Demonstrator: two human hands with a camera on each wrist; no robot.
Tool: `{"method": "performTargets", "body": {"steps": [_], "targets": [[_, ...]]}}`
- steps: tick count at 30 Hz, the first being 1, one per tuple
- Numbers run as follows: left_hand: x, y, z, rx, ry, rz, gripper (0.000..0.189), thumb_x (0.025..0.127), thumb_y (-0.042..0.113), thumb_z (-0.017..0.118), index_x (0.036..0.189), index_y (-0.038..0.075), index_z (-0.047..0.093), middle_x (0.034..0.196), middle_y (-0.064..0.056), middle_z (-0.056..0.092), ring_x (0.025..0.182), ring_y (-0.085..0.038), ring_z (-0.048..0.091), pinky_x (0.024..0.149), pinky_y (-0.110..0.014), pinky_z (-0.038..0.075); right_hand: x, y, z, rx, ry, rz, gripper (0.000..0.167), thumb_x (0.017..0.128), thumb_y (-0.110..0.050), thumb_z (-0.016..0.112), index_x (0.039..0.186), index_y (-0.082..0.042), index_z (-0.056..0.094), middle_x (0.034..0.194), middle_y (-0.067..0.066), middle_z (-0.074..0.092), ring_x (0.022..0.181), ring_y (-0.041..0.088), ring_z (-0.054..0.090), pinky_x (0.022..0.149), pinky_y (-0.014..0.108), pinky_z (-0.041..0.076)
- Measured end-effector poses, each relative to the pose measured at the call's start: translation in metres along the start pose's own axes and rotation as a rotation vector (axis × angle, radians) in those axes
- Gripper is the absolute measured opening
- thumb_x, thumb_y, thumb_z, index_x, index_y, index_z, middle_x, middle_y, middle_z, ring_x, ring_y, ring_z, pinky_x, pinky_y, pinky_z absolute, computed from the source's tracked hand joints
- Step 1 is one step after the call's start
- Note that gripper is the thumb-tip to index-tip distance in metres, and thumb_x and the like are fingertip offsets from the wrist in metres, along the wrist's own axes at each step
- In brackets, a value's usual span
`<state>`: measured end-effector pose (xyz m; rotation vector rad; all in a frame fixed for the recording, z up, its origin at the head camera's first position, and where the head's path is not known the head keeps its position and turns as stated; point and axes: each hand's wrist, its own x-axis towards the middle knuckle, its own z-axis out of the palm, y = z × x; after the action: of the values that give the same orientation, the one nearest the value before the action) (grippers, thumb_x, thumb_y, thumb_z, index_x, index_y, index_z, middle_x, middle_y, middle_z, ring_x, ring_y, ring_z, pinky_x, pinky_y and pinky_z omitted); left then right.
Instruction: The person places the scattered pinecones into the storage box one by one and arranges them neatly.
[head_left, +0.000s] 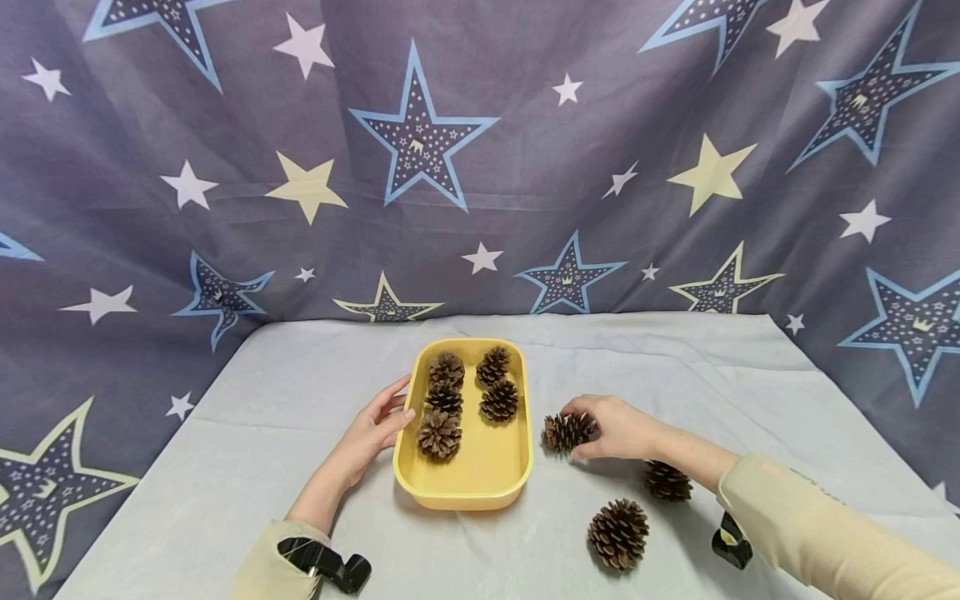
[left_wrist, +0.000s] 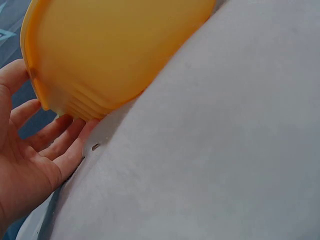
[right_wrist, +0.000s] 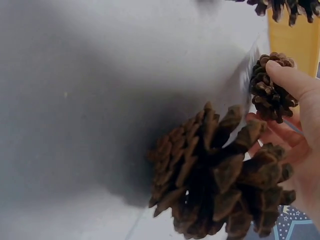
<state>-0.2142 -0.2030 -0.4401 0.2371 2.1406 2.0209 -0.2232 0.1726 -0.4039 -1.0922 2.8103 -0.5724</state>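
Observation:
A yellow rectangular box (head_left: 483,479) stands on the cloth. Inside are several brown pine cones, three in a column on its left, such as the pine cone (head_left: 438,433), and two on its right, including the pine cone (head_left: 499,401). My left hand (head_left: 378,425) holds the box's left side, its thumb at the rim and its fingers (left_wrist: 62,137) against the outer wall. To the right of the box, my right hand (head_left: 615,427) grips another pine cone (right_wrist: 272,87) between thumb and fingers, low over the cloth.
Two more pine cones lie on the cloth: one pine cone (head_left: 618,535) near the front, another pine cone (head_left: 667,482) partly hidden under the right forearm. Behind the light grey cloth (head_left: 315,367) hangs a dark curtain (head_left: 517,167) printed with stars.

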Motion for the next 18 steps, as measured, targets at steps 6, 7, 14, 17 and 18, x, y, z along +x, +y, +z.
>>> {"method": "performTargets", "body": {"steps": [6,7,14,17,18], "targets": [[0.0,0.0,0.0,-0.007,0.002,-0.002,0.059,0.09,0.022,0.056,0.143,0.024,0.028,0.135,-0.018,0.037,0.114,-0.031,0.048,0.086,-0.038,0.052,0.002,-0.002,-0.003,0.004,-0.003,0.009,0.057,0.07,-0.028,0.074,0.117,-0.001,0.055,0.114,0.01,0.06,0.103,0.025,0.057,0.092,0.042,0.048],[0.0,0.0,0.0,-0.006,0.004,-0.002,0.059,0.09,0.022,0.056,0.143,0.024,0.029,0.135,-0.018,0.038,0.114,-0.031,0.048,0.086,-0.038,0.052,0.002,-0.002,-0.004,0.005,-0.002,0.009,0.056,0.07,-0.027,0.074,0.117,-0.001,0.055,0.113,0.01,0.06,0.102,0.025,0.057,0.092,0.042,0.048],[0.0,0.0,0.0,0.002,0.005,-0.005,0.059,0.09,0.023,0.056,0.143,0.025,0.029,0.135,-0.017,0.037,0.114,-0.031,0.047,0.086,-0.038,0.052,0.006,-0.003,-0.011,-0.014,0.039,-0.006,0.053,0.074,-0.025,0.069,0.119,0.0,0.053,0.115,0.011,0.06,0.106,0.027,0.056,0.094,0.043,0.046],[0.0,0.0,0.0,0.005,0.004,-0.005,0.059,0.09,0.023,0.055,0.143,0.025,0.028,0.135,-0.017,0.037,0.114,-0.031,0.047,0.087,-0.038,0.052,0.007,-0.004,-0.016,-0.026,0.06,-0.023,0.053,0.076,-0.024,0.068,0.119,0.002,0.052,0.116,0.014,0.059,0.106,0.029,0.056,0.094,0.045,0.046],[0.0,0.0,0.001,0.007,0.003,-0.005,0.059,0.09,0.023,0.055,0.143,0.025,0.028,0.135,-0.017,0.037,0.114,-0.03,0.047,0.086,-0.038,0.052,0.007,-0.003,-0.017,-0.028,0.064,-0.025,0.054,0.076,-0.024,0.068,0.12,0.002,0.052,0.116,0.014,0.059,0.107,0.029,0.056,0.095,0.045,0.046]]}}
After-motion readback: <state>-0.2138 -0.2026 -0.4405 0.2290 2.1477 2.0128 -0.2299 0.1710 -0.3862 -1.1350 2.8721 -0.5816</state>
